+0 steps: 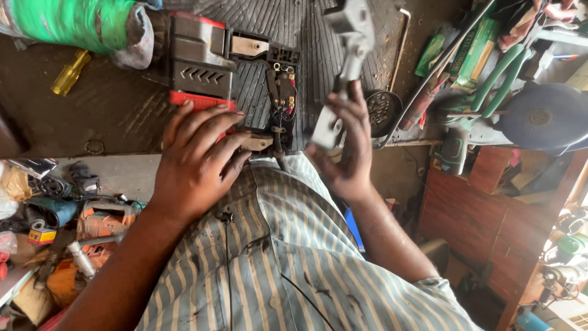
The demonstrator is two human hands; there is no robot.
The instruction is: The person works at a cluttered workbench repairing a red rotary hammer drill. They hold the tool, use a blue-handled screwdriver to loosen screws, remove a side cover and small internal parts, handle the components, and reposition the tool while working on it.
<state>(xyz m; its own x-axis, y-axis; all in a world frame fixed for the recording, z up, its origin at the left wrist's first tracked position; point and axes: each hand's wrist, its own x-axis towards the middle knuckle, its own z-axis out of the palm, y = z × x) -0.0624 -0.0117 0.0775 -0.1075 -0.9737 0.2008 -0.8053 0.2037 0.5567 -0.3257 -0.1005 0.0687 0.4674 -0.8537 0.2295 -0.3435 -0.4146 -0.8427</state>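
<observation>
Pinching grey cover point(343, 73) in right hand point(346, 150), lifted clear above mat point(318, 37). Pressing left hand point(199, 153) flat, fingers spread, on opened tool point(236, 79) at bench edge. Best kept steady, wiring point(283, 92) exposed. Farther off, yellow screwdriver point(70, 72).

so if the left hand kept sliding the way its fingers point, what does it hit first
The left hand lies flat, fingers pointing at the red and grey power tool housing. Its fingertips already touch the red edge, so it would likely press into that first.
</observation>
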